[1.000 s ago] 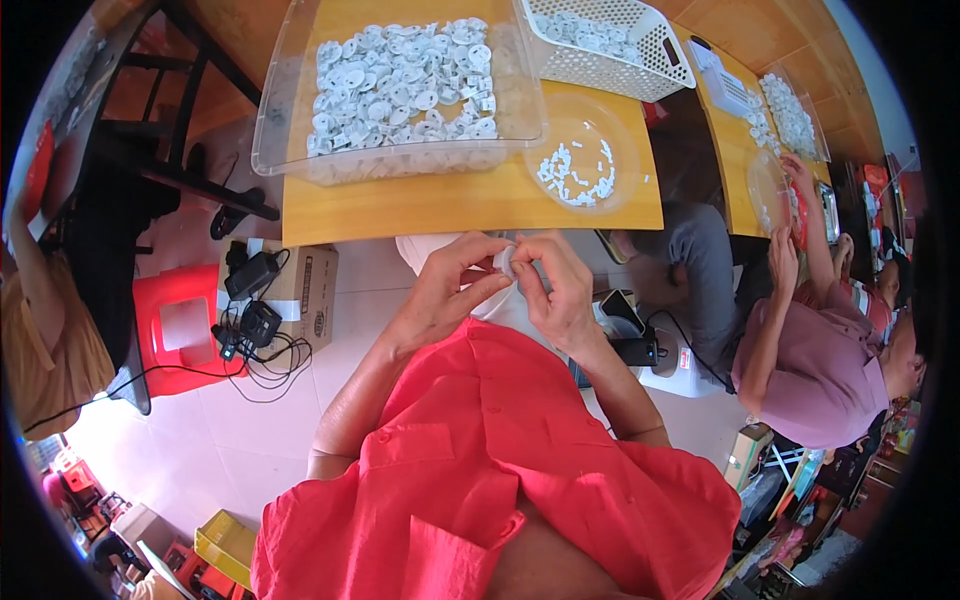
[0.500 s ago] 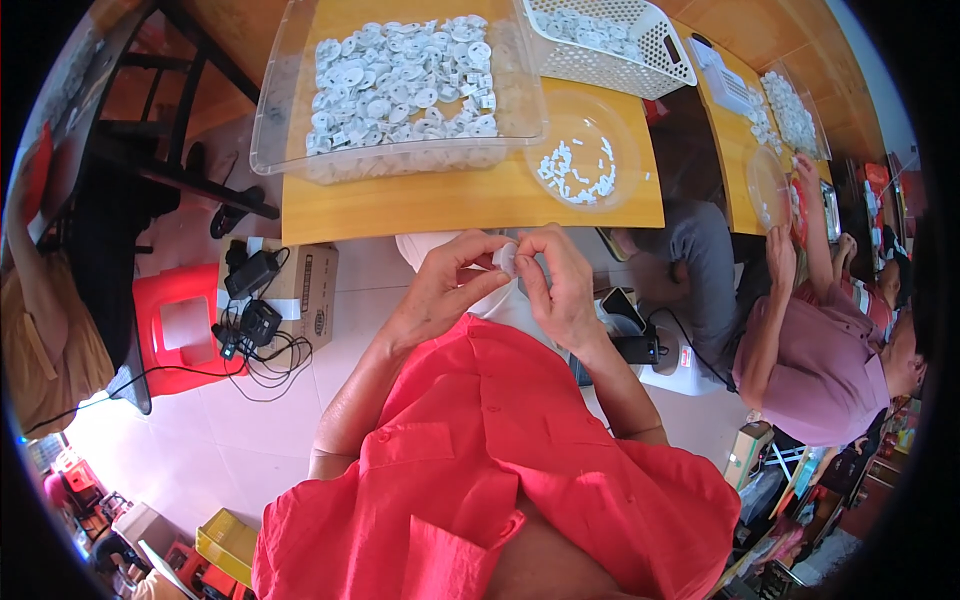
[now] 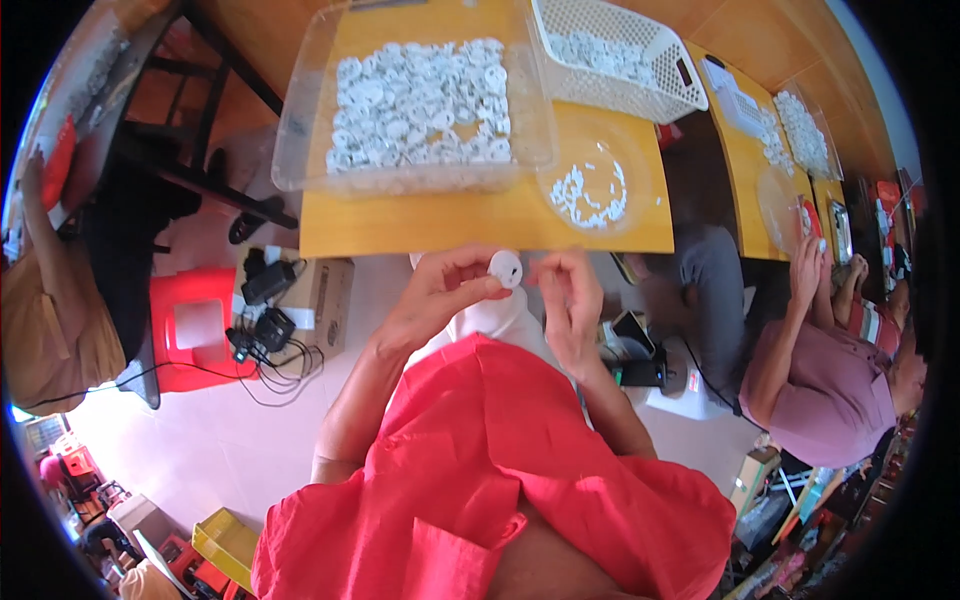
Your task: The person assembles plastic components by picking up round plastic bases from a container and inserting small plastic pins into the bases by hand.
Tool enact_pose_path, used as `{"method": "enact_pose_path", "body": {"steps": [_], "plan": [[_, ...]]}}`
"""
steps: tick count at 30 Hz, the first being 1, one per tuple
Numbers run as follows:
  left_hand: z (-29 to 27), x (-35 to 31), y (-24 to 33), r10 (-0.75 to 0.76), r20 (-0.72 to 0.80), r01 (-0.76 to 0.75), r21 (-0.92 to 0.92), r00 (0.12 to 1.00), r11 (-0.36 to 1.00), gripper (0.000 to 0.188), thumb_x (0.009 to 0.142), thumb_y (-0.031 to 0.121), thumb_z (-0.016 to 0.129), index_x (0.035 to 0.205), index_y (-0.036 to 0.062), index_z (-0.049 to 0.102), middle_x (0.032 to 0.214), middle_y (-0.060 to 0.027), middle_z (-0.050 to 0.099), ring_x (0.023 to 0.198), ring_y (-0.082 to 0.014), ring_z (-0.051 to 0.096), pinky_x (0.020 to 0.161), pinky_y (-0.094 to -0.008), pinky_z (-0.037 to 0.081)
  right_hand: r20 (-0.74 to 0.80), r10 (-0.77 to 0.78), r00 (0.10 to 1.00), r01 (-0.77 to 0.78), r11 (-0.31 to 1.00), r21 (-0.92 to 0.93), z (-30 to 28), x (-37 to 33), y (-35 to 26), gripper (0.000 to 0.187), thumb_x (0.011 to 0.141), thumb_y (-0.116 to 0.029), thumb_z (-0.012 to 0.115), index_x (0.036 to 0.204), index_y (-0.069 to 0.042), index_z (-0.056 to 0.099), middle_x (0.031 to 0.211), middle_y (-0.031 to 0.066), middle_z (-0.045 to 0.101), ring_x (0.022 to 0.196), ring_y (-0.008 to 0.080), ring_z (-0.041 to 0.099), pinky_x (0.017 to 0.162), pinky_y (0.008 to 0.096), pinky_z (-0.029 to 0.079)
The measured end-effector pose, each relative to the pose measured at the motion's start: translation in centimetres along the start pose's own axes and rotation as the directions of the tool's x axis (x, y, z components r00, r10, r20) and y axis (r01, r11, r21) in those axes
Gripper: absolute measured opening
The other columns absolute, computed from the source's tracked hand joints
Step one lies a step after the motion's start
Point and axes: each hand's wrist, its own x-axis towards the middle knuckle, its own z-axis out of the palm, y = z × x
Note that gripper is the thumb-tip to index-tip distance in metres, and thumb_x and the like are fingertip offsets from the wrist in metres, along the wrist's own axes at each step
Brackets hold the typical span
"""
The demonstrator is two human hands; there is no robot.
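Note:
Between thumb and fingers, my left hand (image 3: 440, 294) grips a small round white plastic disc (image 3: 506, 269) with a dark slot in its face. The disc is tilted up toward me, in front of the table edge. Just right of it, apart from the disc, is my right hand (image 3: 570, 300), its fingers curled together and slightly blurred; anything small in them is too indistinct to name. Beyond my hands stands a clear plastic bin (image 3: 410, 181) with many similar white round parts (image 3: 420, 105). A shallow clear dish (image 3: 640, 180) beside it has small white pieces (image 3: 590, 195).
A white perforated basket (image 3: 640, 90) of white parts stands at the back right of the wooden table (image 3: 430, 230). At right, a person in a mauve shirt (image 3: 820, 390) works at another table. Left on the floor are a red stool (image 3: 185, 330) and a carton with black adapters (image 3: 270, 285).
My right hand has drawn away to the right from the disc. My left hand has turned the disc so its round, slotted face shows. The whole view has shifted slightly.

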Motion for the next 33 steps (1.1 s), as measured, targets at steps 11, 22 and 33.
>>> {"method": "enact_pose_path", "body": {"steps": [11,22,33], "plan": [[1.4,11.8,13.0,0.095,0.086,-0.125,0.473,0.992,0.872,0.029,0.078,0.007,0.06,0.105,-0.0037,0.059,0.086,-0.0065,0.062,0.077,-0.0122,0.059,0.073,-0.026,0.048,0.245,-0.363,0.899,0.43,0.839,-0.332,5.4,-6.3,9.4,0.008,0.069,-0.006,0.062,0.073,-0.007,0.055,0.064,0.0069,0.049,0.058,0.0241,0.054,0.051,0.0336,0.045],[-1.9,22.0,13.2,0.304,0.014,-0.242,0.64,0.953,0.729,0.037,0.075,0.015,0.068,0.103,-0.0065,0.058,0.081,-0.0114,0.064,0.068,-0.0126,0.061,0.055,-0.0248,0.05,0.207,-0.334,0.92,0.39,0.834,-0.39,5.5,-5.3,10.3,0.007,0.069,-0.006,0.061,0.069,-0.008,0.054,0.063,0.0067,0.05,0.058,0.0249,0.055,0.051,0.0348,0.046],[-12.0,20.0,4.5,0.011,0.112,-0.112,0.993,0.994,-0.041,0.03,0.065,0.017,0.071,0.092,0.0054,0.064,0.085,-0.0126,0.063,0.082,-0.0271,0.061,0.073,-0.0361,0.049,0.196,-0.356,0.914,0.406,0.829,-0.384,5.5,-5.5,9.6,0.01,0.065,-0.003,0.06,0.068,-0.008,0.052,0.062,0.0062,0.046,0.057,0.0233,0.053,0.052,0.0329,0.045]]}}
